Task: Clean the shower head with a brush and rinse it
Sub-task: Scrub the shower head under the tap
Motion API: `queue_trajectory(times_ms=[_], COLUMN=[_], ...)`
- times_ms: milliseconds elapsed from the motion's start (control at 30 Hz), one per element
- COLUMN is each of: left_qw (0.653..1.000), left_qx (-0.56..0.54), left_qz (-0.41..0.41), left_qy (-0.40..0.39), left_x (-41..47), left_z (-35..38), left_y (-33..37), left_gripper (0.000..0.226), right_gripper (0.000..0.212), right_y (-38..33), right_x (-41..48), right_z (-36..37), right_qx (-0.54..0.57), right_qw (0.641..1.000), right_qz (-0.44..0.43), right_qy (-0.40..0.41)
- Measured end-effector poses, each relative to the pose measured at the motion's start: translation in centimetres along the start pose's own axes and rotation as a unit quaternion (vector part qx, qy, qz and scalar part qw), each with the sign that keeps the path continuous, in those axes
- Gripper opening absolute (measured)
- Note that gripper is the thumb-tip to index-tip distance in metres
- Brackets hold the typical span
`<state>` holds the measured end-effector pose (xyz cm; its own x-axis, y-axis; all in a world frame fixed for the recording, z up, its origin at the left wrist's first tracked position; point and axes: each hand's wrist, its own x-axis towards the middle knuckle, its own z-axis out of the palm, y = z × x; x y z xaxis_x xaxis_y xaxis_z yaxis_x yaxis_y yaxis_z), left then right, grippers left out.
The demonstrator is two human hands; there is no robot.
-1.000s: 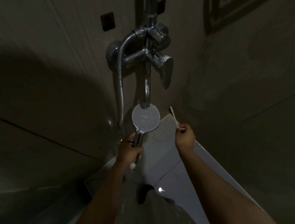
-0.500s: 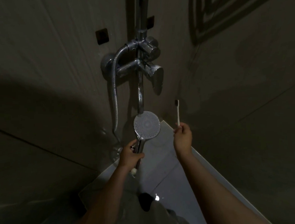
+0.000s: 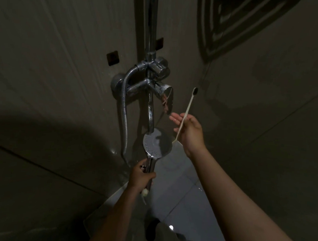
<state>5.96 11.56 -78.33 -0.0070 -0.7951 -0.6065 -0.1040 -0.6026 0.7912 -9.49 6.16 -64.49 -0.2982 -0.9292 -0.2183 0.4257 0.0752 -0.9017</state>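
Shower head: the shower head [image 3: 157,142] is held low in the corner, just under the curved spout [image 3: 150,116], round face turned up and speckled with what look like droplets.
Left hand: the left hand [image 3: 140,178] is clenched round its chrome handle, near the bottom end.
Brush: the brush [image 3: 186,112], a pale toothbrush with dark bristles, points upward, clear of the face.
Right hand: the right hand [image 3: 189,131] pinches the brush mid-handle while its fingers stretch toward the tap lever [image 3: 168,97], not quite touching.
Water: none seen running.
Progress: I'd judge scrubbing is paused or finished; rinsing is yet to come.
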Motion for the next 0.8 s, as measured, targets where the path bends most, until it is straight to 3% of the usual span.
queue_trajectory(times_ms=[233, 433, 800], left_qw=[1.000, 0.999, 0.998], left_qx=[-0.013, -0.023, -0.003], left_qz=[0.011, 0.021, 0.039], left_qy=[0.017, 0.022, 0.039], left_x=[0.9, 0.8, -0.1], left_z=[-0.6, -0.5, -0.9], left_y=[0.5, 1.5, 1.9], left_gripper=[0.067, 0.065, 0.073], right_gripper=[0.024, 0.023, 0.024], right_y=[0.1, 0.5, 0.1], right_x=[1.2, 1.4, 1.0], right_z=[0.0, 0.4, 1.3], right_qx=[0.001, 0.077, 0.149], right_qw=[1.000, 0.994, 0.985], right_qz=[0.009, 0.066, 0.083], right_qy=[-0.025, -0.041, -0.008])
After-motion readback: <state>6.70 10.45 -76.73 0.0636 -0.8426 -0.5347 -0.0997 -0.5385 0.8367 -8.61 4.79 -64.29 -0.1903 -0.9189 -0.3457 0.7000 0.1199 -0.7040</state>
